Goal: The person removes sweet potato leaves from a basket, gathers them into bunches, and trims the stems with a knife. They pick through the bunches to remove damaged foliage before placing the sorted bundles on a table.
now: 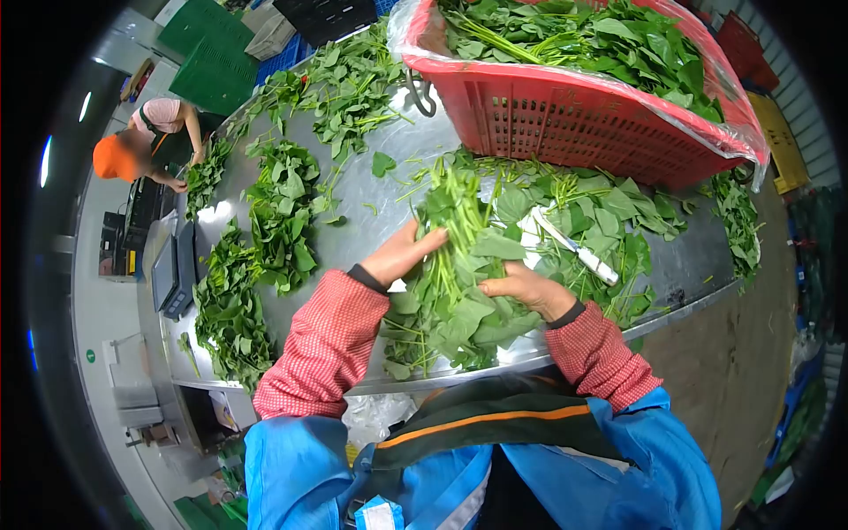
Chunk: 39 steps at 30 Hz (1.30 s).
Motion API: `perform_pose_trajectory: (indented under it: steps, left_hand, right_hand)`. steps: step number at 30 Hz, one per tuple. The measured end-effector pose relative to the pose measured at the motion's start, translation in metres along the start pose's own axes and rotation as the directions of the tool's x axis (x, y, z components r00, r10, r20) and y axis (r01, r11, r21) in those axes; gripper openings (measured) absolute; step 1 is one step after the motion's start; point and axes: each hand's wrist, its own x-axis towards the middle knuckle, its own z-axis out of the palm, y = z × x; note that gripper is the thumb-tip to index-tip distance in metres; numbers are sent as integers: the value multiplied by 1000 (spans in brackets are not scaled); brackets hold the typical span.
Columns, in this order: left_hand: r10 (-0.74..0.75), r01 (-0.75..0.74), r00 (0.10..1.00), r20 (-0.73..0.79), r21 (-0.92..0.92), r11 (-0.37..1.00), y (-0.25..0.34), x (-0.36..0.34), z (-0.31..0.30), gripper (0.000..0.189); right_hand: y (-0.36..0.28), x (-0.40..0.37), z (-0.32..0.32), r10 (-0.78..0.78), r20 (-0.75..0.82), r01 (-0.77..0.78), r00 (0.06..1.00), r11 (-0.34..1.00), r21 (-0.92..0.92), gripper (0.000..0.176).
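Note:
A bunch of leafy greens [458, 261] with pale green stems is held between both my hands, above the metal table near its front edge. My left hand [402, 253] is closed round the stems on the left side, its thumb lying across them. On the right, my right hand [530, 290] grips the leafy part, thumb on top and fingers hidden behind the leaves. More loose greens [609, 216] spread just right of the bunch. A white-handled knife [579, 247] lies on those greens, close to my right hand.
A red plastic crate [565, 119], lined with clear film and heaped with greens, stands at the back right. Rows of greens [283, 208] cover the table's left side, beside a scale [174, 269]. A person in an orange cap [119, 157] handles greens at the far left.

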Motion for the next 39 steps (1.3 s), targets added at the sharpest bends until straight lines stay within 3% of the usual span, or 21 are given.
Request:
perform_pose_trajectory:
  steps: [1, 2, 5, 7, 9, 11, 13, 14, 17, 18, 21, 22, 24, 26, 28, 29, 31, 33, 35, 38, 39]
  left_hand:
    - [-63, 64, 998, 24, -16, 998, -8, -7, -1, 77]
    - [16, -9, 995, 99, -72, 997, -15, -15, 4, 85]
    - [16, -21, 1000, -25, -238, 971, -7, -38, 38, 76]
    - [68, -71, 997, -19, -291, 954, -10, -39, 59, 81]
    - [123, -153, 983, -140, -232, 961, -24, -32, 76, 71]
    - [177, -227, 946, -272, -165, 960, -22, -33, 87, 66]
    - [256, -236, 886, -387, 99, 967, -40, -34, 83, 65]
    - [340, -256, 817, -466, 234, 938, -46, -35, 83, 64]
    - [519, -75, 695, -497, 668, 740, -38, -49, 84, 67]
    - [487, -106, 672, -558, 578, 809, -36, -48, 92, 65]
    - [494, 52, 757, -428, 793, 608, -72, -43, 88, 57]
    - [512, 15, 751, -417, 786, 618, -79, -42, 81, 56]
    - [534, -82, 751, -389, 746, 661, -79, -49, 68, 65]
    - [476, -53, 712, -515, 637, 769, -31, -66, 51, 70]
    - [266, 101, 801, -536, 560, 822, -30, -65, 28, 83]
    - [64, 251, 869, -491, 548, 798, -59, -64, 16, 94]
    - [70, 284, 896, -438, 686, 670, -91, -62, 3, 105]
    - [285, 91, 847, -449, 650, 755, -85, -72, -2, 108]
    - [343, -3, 828, -443, 609, 793, -69, -77, -7, 107]
    - [442, -59, 800, -406, 681, 730, -68, -77, -3, 106]
    - [439, -64, 797, -416, 663, 746, -60, -78, 5, 105]
  right_hand:
    - [0, -3, -2, 21, -20, -20, 1000, 1000, 24, 65]
    - [-3, -6, -2, 16, -46, -16, 999, 1000, 10, 60]
    - [-7, -2, 4, 10, -78, -15, 997, 998, -62, 52]
    - [-1, 5, 21, -81, -182, 72, 980, 996, -56, 46]
    - [20, 17, 26, -198, -247, 202, 948, 979, -9, 46]
    - [14, 9, 26, -98, -180, 75, 979, 989, -129, 47]
    - [7, 15, 23, 80, -52, -79, 995, 997, 9, 50]
    - [6, 20, 23, -108, -59, 79, 992, 925, -372, 55]
    - [-35, 13, 29, 165, 13, -121, 986, 773, -623, 55]
    - [13, 24, 5, 211, 128, -138, 969, 893, -428, 72]
    - [44, 22, 35, 79, -27, -82, 997, 979, -184, 95]
    - [34, 23, 41, 196, 16, -194, 980, 977, -94, 111]
    - [18, 22, 45, 157, 6, -136, 988, 871, -473, 93]
    - [2, 19, 42, 395, -46, -321, 917, 666, -673, 79]
    - [11, 10, 30, 314, -20, -202, 949, 560, -804, 76]
    - [22, 3, 27, 286, 3, -147, 958, 500, -854, 74]
    - [20, -5, 15, 270, -6, -132, 963, 450, -883, 65]
    - [2, -13, 5, 258, -59, -171, 964, 436, -883, 62]
    - [-19, -16, -3, 25, -306, -247, 952, 654, -715, 56]
    - [-51, 3, 20, -404, -512, -158, 758, 649, -745, 54]
    - [-49, 10, 33, -447, -485, -177, 752, 572, -801, 54]
